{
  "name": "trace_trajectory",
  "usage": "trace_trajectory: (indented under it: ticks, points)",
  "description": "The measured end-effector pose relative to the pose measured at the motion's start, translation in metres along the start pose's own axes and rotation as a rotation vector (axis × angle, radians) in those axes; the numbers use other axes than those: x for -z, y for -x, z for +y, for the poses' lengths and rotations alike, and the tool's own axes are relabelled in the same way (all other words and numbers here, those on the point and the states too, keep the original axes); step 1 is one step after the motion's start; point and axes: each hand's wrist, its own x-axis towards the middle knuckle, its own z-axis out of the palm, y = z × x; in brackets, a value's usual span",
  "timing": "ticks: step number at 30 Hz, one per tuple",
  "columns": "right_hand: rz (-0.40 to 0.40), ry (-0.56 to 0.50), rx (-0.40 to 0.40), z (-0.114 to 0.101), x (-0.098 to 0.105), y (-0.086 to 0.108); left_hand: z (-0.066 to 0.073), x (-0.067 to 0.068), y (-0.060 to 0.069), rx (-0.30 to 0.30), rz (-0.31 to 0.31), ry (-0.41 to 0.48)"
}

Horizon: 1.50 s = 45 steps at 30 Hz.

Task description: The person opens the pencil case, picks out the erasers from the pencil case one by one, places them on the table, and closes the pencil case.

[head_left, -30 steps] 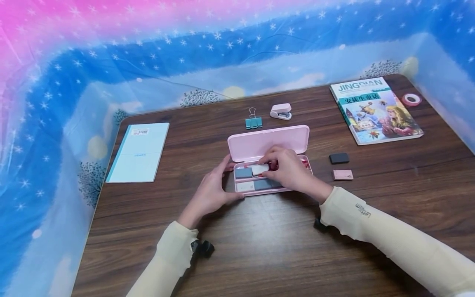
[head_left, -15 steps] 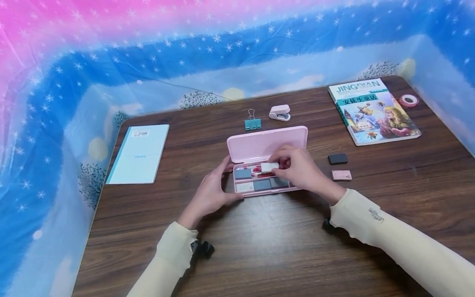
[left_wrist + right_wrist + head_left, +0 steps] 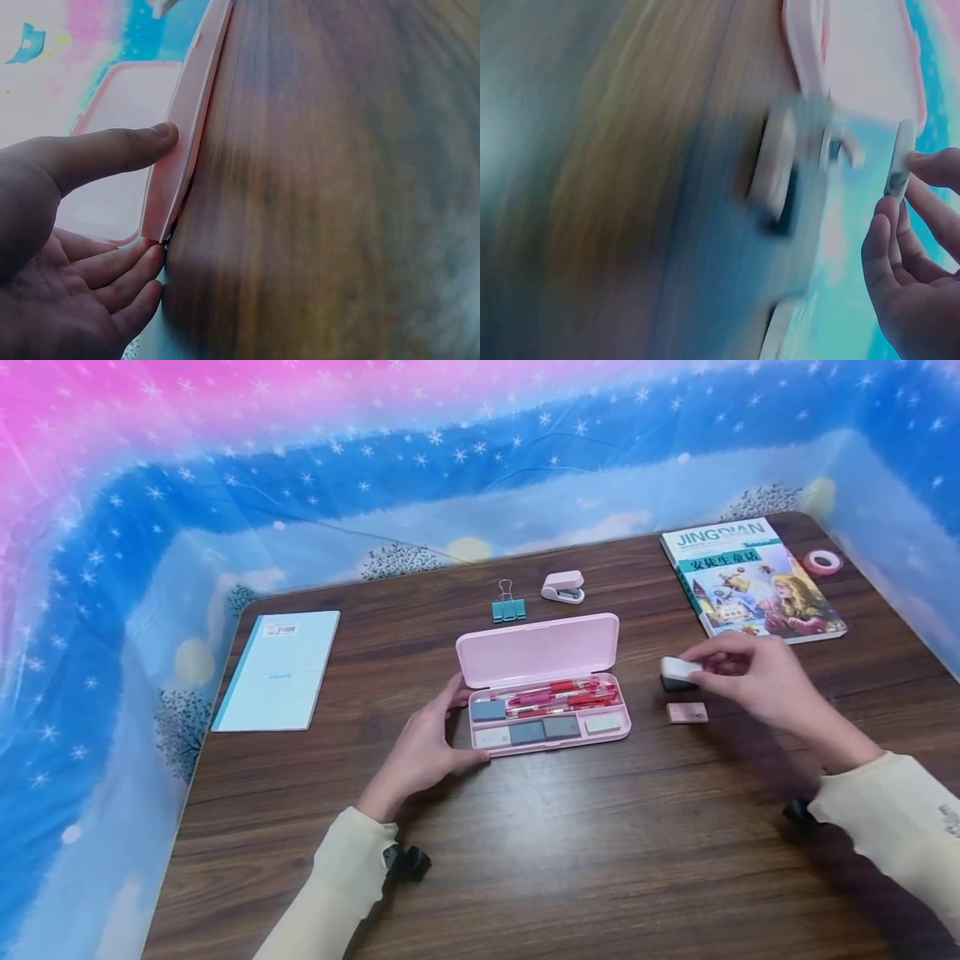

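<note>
A pink pencil case (image 3: pixel 558 746) lies on the table with its lid (image 3: pixel 536 652) raised. My left hand (image 3: pixel 423 739) holds its left end, thumb on the front wall and fingers at the end and back. Inside are red pens (image 3: pixel 592 693), grey blocks like erasers (image 3: pixel 561 727) and a pale block (image 3: pixel 603 723) in the front right compartment. To the right, my right hand (image 3: pixel 768 685) pinches a white eraser (image 3: pixel 681 667) between thumb and fingers. Just behind and below it shows a black eraser (image 3: pixel 677 683); a pink eraser (image 3: pixel 687 713) lies nearer. The right wrist view is blurred.
Behind the case stand a teal binder clip (image 3: pixel 508 609) and a small pink stapler (image 3: pixel 563 587). A book (image 3: pixel 772 585) and a roll of pink tape (image 3: pixel 823 562) lie at the back right. A pale notebook (image 3: pixel 277 672) is at the left.
My right hand has lifted the white eraser from the pencil case and carried it right, over the black eraser. More pens now show. My left hand stays at the case.
</note>
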Motion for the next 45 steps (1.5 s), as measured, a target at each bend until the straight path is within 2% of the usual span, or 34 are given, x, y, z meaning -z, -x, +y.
trace_trajectory:
  ticks: [4, 10, 15, 20, 26, 31, 35, 38, 42, 45]
  points:
    - [-0.014, 0.096, -0.080, 0.024, 0.018, 0.002, -0.001, 0.000, -0.001, -0.002, 0.003, 0.000]
    - [-0.059, 0.141, -0.151, 0.050, 0.028, 0.003, -0.002, -0.001, 0.000, 0.006, -0.001, 0.009]
    - [-0.051, 0.178, -0.137, 0.061, 0.030, 0.003, -0.001, 0.000, 0.000, 0.003, 0.003, 0.008]
    - [-0.082, 0.204, -0.139, 0.067, 0.031, 0.002, 0.000, 0.001, 0.000, -0.007, 0.000, 0.011]
    - [-0.090, 0.225, -0.152, 0.072, 0.029, 0.001, 0.000, 0.002, 0.000, 0.000, -0.004, 0.015]
    - [-0.080, 0.239, -0.122, 0.072, 0.027, -0.001, 0.000, 0.002, 0.000, 0.008, -0.004, 0.013]
    - [-0.079, 0.250, -0.122, 0.069, 0.027, -0.001, 0.000, 0.002, 0.000, 0.009, -0.004, 0.012]
    - [-0.049, 0.262, -0.114, 0.060, 0.027, -0.002, 0.000, 0.002, 0.000, 0.008, -0.004, 0.009]
    - [0.021, 0.228, -0.028, 0.028, 0.018, -0.004, 0.000, 0.002, 0.000, 0.007, -0.004, 0.005]
    - [0.007, 0.168, 0.052, -0.003, 0.001, -0.003, 0.001, 0.002, 0.000, 0.005, -0.003, 0.003]
